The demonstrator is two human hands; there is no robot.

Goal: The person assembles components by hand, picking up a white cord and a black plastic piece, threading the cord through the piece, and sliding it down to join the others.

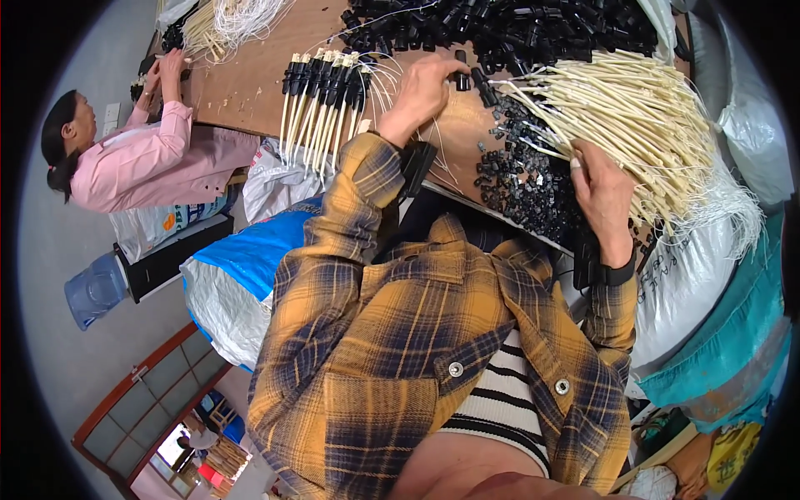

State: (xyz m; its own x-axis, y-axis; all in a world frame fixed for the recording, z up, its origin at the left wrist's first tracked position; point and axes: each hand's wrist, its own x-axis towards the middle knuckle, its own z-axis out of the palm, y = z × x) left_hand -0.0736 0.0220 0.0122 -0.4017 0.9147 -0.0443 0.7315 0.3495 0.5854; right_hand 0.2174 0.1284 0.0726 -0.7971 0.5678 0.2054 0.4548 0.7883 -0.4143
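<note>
My left hand [422,93] is closed, its fingertips pinching a small black plastic sleeve [462,73] over the table. A second black sleeve [483,87] lies just right of it. My right hand [602,187] is closed at the lower left edge of a big pile of thin cream sticks [633,108], its thumb and finger on the end of a cream stick [546,119] that points up and left. Left of my left hand lies a bundle of cream sticks fitted with black sleeves [325,96], white wires trailing from them.
Small black pieces [525,167] are scattered between my hands. A heap of black sleeves [500,25] covers the far side. At the left a person in pink [158,158] works at the same wooden table [242,92]. White sacks [696,275] stand at the right, a blue sack [242,267] at the left.
</note>
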